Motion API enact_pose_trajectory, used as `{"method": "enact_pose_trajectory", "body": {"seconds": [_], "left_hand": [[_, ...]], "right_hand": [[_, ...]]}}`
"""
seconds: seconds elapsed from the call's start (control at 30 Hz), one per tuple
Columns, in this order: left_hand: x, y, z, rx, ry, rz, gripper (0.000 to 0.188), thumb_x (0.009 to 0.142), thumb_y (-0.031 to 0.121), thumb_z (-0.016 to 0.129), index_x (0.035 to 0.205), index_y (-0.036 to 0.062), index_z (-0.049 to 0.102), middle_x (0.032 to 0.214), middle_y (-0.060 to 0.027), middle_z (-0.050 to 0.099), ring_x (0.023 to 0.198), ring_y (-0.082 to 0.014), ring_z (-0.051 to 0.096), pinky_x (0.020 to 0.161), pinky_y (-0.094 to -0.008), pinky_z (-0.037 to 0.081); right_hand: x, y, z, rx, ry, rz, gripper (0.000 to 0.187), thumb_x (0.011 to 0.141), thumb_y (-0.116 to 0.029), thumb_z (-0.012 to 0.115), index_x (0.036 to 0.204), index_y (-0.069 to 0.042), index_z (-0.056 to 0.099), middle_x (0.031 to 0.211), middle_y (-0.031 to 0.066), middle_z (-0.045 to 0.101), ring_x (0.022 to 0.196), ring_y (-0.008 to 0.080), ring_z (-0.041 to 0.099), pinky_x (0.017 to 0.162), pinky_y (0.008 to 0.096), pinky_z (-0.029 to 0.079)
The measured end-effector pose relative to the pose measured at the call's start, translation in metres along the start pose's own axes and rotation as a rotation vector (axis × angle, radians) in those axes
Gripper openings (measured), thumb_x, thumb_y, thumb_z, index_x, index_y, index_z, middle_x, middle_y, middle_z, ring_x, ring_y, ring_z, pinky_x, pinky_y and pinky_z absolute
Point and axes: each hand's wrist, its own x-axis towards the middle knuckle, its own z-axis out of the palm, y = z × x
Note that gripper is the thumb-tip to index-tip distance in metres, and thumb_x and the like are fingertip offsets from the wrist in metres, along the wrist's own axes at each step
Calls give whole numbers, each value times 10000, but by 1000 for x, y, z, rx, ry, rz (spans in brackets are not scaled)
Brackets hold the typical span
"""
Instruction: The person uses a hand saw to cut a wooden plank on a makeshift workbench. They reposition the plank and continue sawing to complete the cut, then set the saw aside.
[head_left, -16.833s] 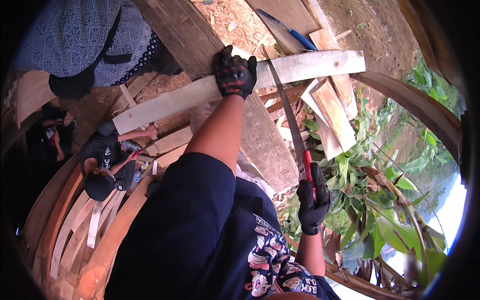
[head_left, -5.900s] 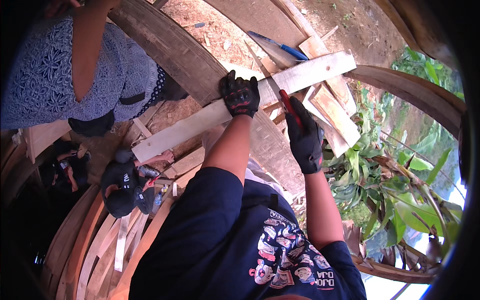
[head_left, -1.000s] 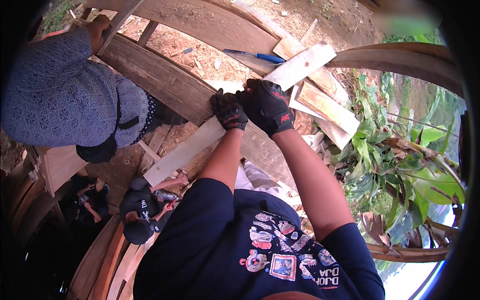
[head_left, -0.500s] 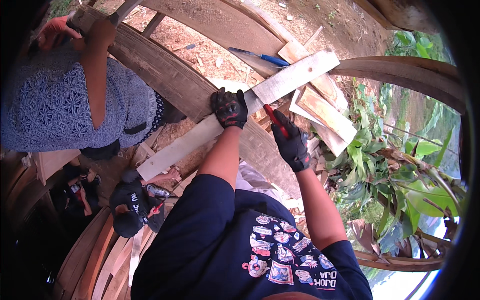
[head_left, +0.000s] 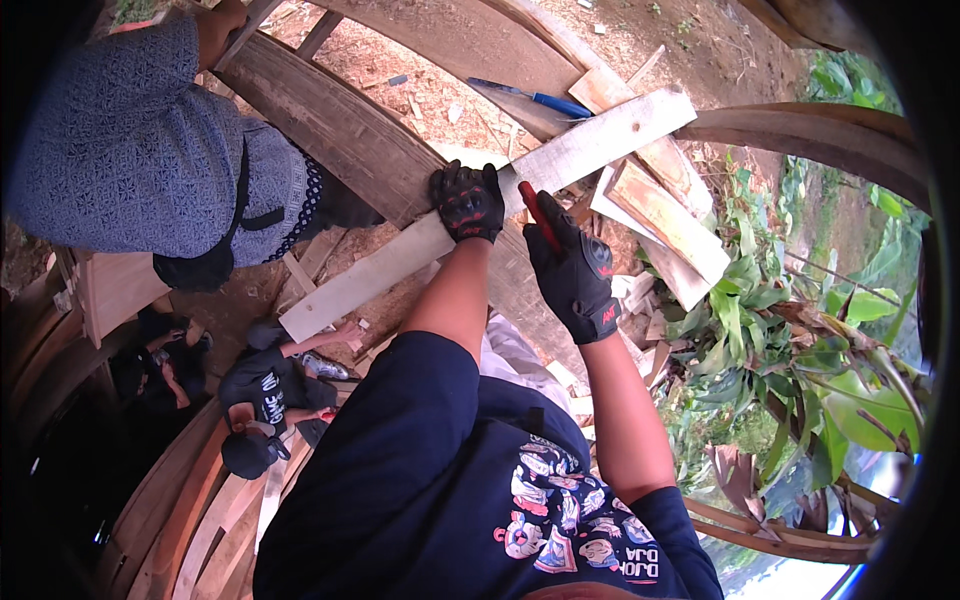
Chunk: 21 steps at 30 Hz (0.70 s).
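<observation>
A long pale board (head_left: 610, 137) lies slantwise across a thick weathered beam (head_left: 335, 130). My left hand (head_left: 467, 203), in a black glove, presses down on the board near its middle with the fingers bent over it. My right hand (head_left: 574, 272), gloved alike, is closed round the red handle of a handsaw (head_left: 540, 215). The saw's blade is seen nearly edge-on at the board, just right of my left hand, so little of it shows. Beyond the board lies a blue-handled tool (head_left: 556, 103) with a narrow dark blade.
At the left, a person in a blue patterned garment (head_left: 130, 150) bends over the same beam. Another person in a black cap (head_left: 255, 455) sits lower left beside stacked curved planks (head_left: 180, 500). Offcuts (head_left: 660, 220) lie right of my hands, near leafy plants (head_left: 760, 330).
My right hand and the saw have shifted slightly back toward me and left. The left hand still holds the board down. The person at the left has leaned farther forward.
</observation>
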Motion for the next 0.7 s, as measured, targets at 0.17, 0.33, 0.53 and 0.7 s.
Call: {"method": "enact_pose_trajectory", "body": {"seconds": [0.17, 0.33, 0.53, 0.7], "left_hand": [[-7, 1, -3, 19, 56, -11, 530, 1113, 403, 489, 921, 47, 830, 1102, -141, 809, 1275, -308, 648, 1213, -510, 381], [-21, -7, -16, -94, 55, 101, 522, 1058, 511, 575, 1086, 29, 773, 1263, -206, 750, 1301, -384, 630, 1195, -558, 401], [-30, -27, -46, -265, -308, 295, 564, 918, 482, 794, 1250, 44, 669, 1306, -233, 669, 1261, -429, 617, 1093, -581, 478], [-15, -12, -65, -306, -769, 136, 352, 917, 372, 791, 1120, 94, 714, 1253, -212, 701, 1093, -423, 729, 924, -574, 572]], "right_hand": [[10, -12, -12, -26, -47, 88, 460, 1030, -254, 688, 1480, -165, 653, 1240, 179, 781, 1021, 389, 780, 873, 482, 615], [-18, 10, -17, -34, -35, 27, 473, 1034, -263, 697, 1475, -95, 659, 1259, 213, 772, 1049, 405, 779, 878, 487, 617], [-68, 40, -34, 194, -84, 168, 481, 1052, -272, 713, 1493, -85, 663, 1345, 221, 752, 1258, 348, 733, 1069, 428, 551], [-92, 25, -39, 158, -47, 157, 490, 1037, -250, 732, 1499, -102, 663, 1326, 227, 757, 1221, 361, 749, 1033, 441, 569]]}}
